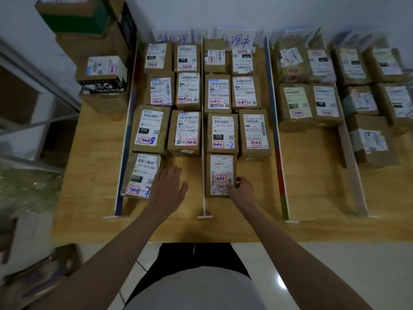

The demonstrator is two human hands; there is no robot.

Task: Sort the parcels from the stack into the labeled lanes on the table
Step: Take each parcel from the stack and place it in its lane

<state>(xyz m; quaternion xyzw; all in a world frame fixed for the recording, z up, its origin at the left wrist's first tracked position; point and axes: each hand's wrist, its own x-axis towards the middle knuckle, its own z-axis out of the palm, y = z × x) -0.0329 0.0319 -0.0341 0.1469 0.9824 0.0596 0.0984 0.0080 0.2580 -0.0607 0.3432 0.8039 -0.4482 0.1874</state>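
A small brown parcel [220, 168] with a white label lies at the near end of the second lane, on the wooden table [312, 224]. My right hand [242, 191] grips its near right corner, fingers curled on the edge. My left hand [167, 186] hovers flat with fingers spread in the first lane, just right of the parcel marked 070 [140, 175]. Both lanes hold several labelled parcels in two columns. The stack of parcels [102, 74] stands at the table's far left corner.
Upright dividers [203, 135] [276, 135] [350, 157] separate the lanes, with paper lane signs [237, 40] against the back wall. The two right lanes also hold several parcels. More cartons [78, 16] are piled at the far left. A box [38, 276] lies on the floor at lower left.
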